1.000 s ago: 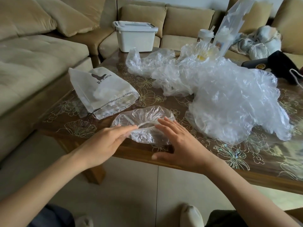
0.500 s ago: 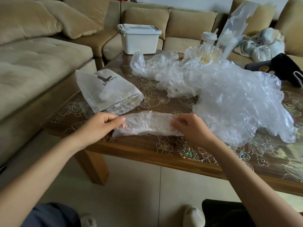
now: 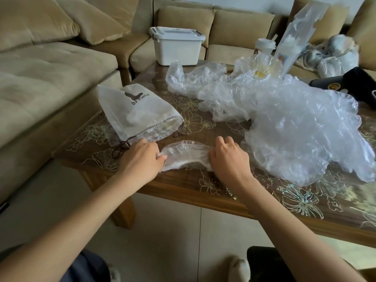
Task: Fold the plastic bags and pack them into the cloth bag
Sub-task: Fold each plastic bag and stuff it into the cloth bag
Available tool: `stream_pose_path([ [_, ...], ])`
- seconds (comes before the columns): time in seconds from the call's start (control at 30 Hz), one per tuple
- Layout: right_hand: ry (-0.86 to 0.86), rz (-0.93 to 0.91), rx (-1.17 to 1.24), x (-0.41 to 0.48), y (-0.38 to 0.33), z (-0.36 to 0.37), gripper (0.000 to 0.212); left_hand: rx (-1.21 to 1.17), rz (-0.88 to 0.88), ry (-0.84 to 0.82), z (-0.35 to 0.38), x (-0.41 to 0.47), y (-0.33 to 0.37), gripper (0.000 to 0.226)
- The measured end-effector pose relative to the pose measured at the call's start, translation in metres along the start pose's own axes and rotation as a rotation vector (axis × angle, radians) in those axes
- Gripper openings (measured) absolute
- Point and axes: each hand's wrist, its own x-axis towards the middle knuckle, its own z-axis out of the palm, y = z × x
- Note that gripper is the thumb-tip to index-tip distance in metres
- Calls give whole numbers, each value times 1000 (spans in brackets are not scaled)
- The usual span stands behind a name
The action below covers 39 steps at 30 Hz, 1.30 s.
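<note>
A clear plastic bag (image 3: 186, 154), folded into a narrow band, lies near the table's front edge. My left hand (image 3: 140, 159) pinches its left end and my right hand (image 3: 230, 157) grips its right end with curled fingers. Just behind my left hand lies the white cloth drawstring bag (image 3: 134, 110) with a dark logo, its mouth facing me and clear plastic showing inside. A big heap of crumpled clear plastic bags (image 3: 295, 127) covers the table to the right.
The wooden table (image 3: 183, 186) has a flower-patterned cover. A white lidded box (image 3: 177, 47) stands at its far edge, cups (image 3: 264, 45) and a clear packet behind the heap, a black object (image 3: 350, 84) at far right. A beige sofa (image 3: 40, 74) wraps left and back.
The bag went from a loose oval under flat hands to a narrow folded band. Both hands now grip its ends and have drawn closer together.
</note>
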Motion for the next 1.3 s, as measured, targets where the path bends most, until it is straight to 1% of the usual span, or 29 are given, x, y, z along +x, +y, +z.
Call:
stream_pose_path([
  [0.03, -6, -25, 17, 1, 1, -5, 22, -155, -28, -36, -4, 1, 0, 24],
  [0.1, 23, -99, 179, 3, 7, -19, 25, -629, -103, -128, -17, 1, 0, 19],
  [0.17, 59, -142, 551, 0, 8, -41, 28, -1154, -135, -308, -34, -3, 3, 17],
  [0.2, 34, -153, 775, -4, 7, -51, 32, -1358, -128, -409, -40, -4, 2, 16],
  [0.23, -30, -169, 972, -8, 4, -61, 40, -1490, -108, -504, -45, -5, -1, 19],
  [0.27, -117, -189, 1111, -11, 1, -67, 49, -1562, -90, -594, -48, -6, -3, 31],
  [0.3, -218, -215, 1177, -13, -2, -71, 58, -1583, -68, -680, -50, -7, -5, 47],
  [0.33, -331, -244, 1198, -14, -4, -72, 64, -1574, -40, -749, -51, -8, -7, 56],
  [0.37, -460, -269, 1196, -15, -6, -71, 66, -1543, -10, -795, -51, -10, -7, 49],
  [0.4, -600, -280, 1174, -16, -8, -68, 64, -1509, 11, -815, -51, -12, -6, 34],
  [0.43, -725, -285, 1152, -17, -10, -64, 57, -1474, 14, -812, -52, -14, -6, 19],
  [0.47, -832, -283, 1134, -18, -12, -61, 46, -1446, 2, -798, -54, -15, -5, 11],
  [0.53, -942, -250, 1142, -22, -15, -53, 19, -1371, -9, -735, -56, -15, -7, 9],
  [0.57, -957, -219, 1148, -23, -15, -49, 6, -1334, -29, -678, -56, -14, -9, 11],
  [0.6, -944, -197, 1128, -24, -15, -47, 6, -1308, -73, -600, -55, -13, -10, 13],
  [0.63, -922, -188, 1098, -24, -15, -47, 12, -1315, -131, -517, -53, -12, -11, 12],
  [0.67, -890, -188, 1082, -25, -15, -44, 13, -1365, -182, -460, -52, -12, -11, 15],
  [0.7, -843, -180, 1091, -25, -14, -42, 12, -1452, -204, -458, -50, -11, -11, 24],
  [0.77, -752, -129, 1195, -25, -14, -39, 11, -1617, -176, -586, -44, -14, -9, 51],
  [0.8, -725, -99, 1253, -25, -13, -38, 12, -1662, -166, -668, -41, -16, -8, 66],
  [0.83, -710, -86, 1287, -26, -13, -36, 14, -1691, -164, -720, -36, -19, -5, 76],
  [0.87, -705, -93, 1289, -26, -13, -34, 18, -1703, -176, -725, -31, -22, -2, 77],
  [0.9, -707, -98, 1275, -27, -13, -32, 20, -1699, -196, -691, -26, -24, 3, 72],
  [1.0, -758, -111, 1253, -32, -12, -24, 18, -1740, -309, -485, -21, -24, 11, 39],
  [1.07, -882, -136, 1188, -37, -13, -18, 17, -1773, -364, -405, -24, -20, 9, 41],
  [1.13, -1038, -207, 1042, -44, -16, -11, 4, -1758, -388, -337, -30, -16, 4, 46],
  [1.2, -1186, -284, 864, -49, -15, -9, 3, -1711, -395, -263, -35, -12, -2, 40],
  [1.23, -1223, -315, 783, -49, -14, -9, 11, -1681, -402, -228, -38, -11, -5, 38],
  [1.3, -1195, -356, 710, -43, -5, -18, 25, -1623, -407, -209, -40, -11, -7, 46],
])
